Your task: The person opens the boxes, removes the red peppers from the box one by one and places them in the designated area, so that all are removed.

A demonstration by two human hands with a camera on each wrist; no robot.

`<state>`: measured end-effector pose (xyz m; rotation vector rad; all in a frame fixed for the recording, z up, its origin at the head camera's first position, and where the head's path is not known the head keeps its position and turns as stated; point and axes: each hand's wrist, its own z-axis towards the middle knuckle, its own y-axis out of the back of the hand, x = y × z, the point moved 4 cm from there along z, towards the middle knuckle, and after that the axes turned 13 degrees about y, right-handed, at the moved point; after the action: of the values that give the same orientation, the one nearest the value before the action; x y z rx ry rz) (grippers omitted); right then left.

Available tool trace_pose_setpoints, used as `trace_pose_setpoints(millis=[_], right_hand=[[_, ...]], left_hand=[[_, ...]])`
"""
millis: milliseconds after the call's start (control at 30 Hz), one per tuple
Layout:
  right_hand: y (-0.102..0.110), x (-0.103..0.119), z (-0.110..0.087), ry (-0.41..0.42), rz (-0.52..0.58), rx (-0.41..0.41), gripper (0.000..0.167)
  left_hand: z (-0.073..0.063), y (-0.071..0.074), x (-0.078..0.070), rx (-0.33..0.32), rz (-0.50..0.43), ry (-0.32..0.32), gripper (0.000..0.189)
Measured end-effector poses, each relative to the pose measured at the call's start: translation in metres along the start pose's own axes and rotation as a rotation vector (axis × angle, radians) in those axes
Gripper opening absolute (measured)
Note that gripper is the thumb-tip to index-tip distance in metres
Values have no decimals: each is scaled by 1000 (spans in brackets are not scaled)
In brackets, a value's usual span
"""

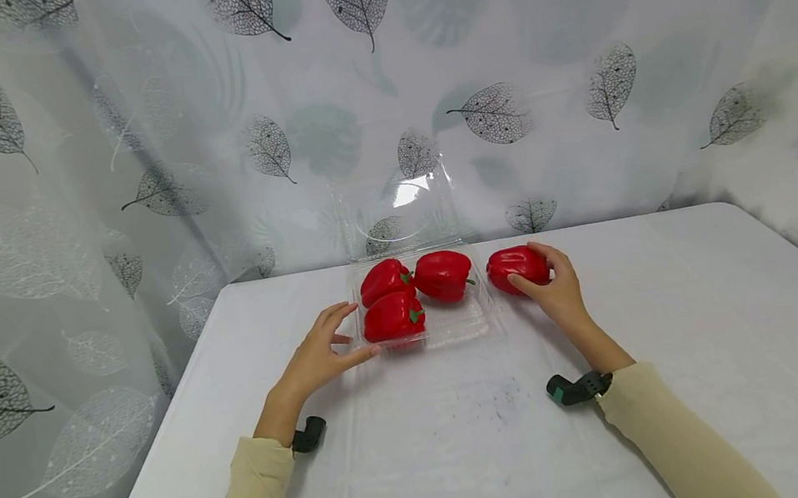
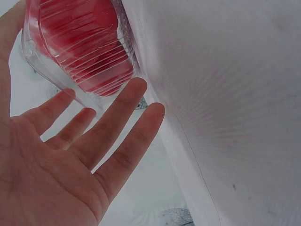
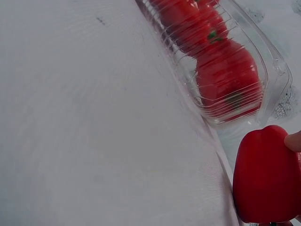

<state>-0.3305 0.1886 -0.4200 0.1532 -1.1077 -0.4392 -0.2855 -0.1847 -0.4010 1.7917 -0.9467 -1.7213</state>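
In the head view, your right hand [image 1: 557,283] grips a red pepper [image 1: 515,269] just right of the clear box [image 1: 460,325], whose side wall stands between it and three other peppers [image 1: 394,315]. The lid [image 1: 396,203] rises before the leafy curtain [image 1: 537,29]; your left hand [image 1: 317,359] spreads wide beside the box. Left wrist: ribbed plastic blurs the contents, box cut off above. Right wrist: little beyond a fingertip [image 3: 293,141] shows.
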Motion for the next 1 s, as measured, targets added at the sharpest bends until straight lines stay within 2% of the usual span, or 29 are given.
trace_pose_setpoints(millis=[433, 1000], right_hand=[[4, 1, 2, -5, -8, 41, 61], [5, -2, 1, 3, -10, 16, 52]], left_hand=[[0, -1, 0, -1, 2, -4, 87], [2, -2, 2, -4, 10, -2, 87]])
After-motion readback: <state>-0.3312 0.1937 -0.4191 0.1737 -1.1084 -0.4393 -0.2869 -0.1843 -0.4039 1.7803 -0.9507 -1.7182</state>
